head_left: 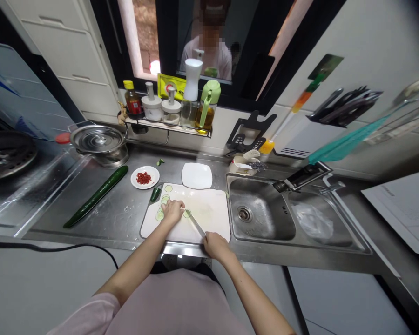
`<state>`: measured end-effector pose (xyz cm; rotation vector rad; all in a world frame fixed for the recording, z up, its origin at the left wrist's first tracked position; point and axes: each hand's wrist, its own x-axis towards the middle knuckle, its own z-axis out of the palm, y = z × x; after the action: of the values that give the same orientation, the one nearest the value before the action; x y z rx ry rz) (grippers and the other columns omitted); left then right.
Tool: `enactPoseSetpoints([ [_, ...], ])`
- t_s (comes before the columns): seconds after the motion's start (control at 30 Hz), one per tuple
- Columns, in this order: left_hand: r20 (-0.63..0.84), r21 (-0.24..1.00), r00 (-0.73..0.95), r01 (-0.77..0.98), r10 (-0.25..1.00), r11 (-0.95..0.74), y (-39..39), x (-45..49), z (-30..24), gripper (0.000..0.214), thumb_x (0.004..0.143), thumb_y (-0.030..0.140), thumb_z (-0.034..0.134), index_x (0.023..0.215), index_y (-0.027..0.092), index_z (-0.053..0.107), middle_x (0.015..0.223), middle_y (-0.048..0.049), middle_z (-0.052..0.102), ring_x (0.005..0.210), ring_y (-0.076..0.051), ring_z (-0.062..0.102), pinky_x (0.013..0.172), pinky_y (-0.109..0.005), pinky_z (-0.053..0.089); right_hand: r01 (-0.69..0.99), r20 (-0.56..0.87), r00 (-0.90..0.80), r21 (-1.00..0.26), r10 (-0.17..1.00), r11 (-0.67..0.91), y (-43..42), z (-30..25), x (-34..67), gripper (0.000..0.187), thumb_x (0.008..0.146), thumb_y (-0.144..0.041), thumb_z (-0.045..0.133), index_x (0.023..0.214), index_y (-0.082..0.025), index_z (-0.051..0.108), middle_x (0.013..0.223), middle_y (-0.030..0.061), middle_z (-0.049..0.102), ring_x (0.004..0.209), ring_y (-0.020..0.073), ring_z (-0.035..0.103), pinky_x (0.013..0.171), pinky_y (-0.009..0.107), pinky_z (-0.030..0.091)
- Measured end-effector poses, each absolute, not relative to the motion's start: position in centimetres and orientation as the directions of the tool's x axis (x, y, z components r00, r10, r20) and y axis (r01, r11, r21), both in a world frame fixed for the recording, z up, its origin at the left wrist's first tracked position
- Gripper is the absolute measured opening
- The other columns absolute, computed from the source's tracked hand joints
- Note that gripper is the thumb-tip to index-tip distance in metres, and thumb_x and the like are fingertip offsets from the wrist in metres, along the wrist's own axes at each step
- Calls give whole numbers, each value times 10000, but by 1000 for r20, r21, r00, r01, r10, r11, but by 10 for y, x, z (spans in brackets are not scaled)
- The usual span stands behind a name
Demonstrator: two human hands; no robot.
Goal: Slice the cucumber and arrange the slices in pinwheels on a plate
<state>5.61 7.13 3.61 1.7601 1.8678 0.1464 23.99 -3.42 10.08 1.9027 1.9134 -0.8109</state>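
Note:
My left hand (172,211) rests on the white cutting board (209,218), fingers curled over a piece of cucumber that is mostly hidden under it. Several thin cucumber slices (162,204) lie on the board to the left of that hand. My right hand (214,244) grips the handle of a knife (195,224) at the board's near edge. The blade points up and left, its tip at a slice beside my left fingers. A dark green cucumber end (155,193) lies at the board's far left corner.
A whole cucumber (96,197) lies on the steel counter to the left. A small plate of red chillies (145,177) and an empty white plate (196,176) sit behind the board. The sink (261,216) is to the right, a lidded pot (99,142) to the far left.

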Motion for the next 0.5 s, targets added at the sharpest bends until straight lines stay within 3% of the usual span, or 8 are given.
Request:
enactPoseSetpoints([
  [0.5, -327, 469, 15, 871, 945, 149, 72, 56, 41, 122, 801, 286, 598, 885, 276, 685, 1028, -56, 686, 1113, -292, 470, 918, -427, 256, 991, -617, -72, -135, 784, -16, -36, 105, 242, 362, 883, -200, 370, 1073, -160, 675, 1066, 166, 697, 1014, 268, 649, 785, 328, 454],
])
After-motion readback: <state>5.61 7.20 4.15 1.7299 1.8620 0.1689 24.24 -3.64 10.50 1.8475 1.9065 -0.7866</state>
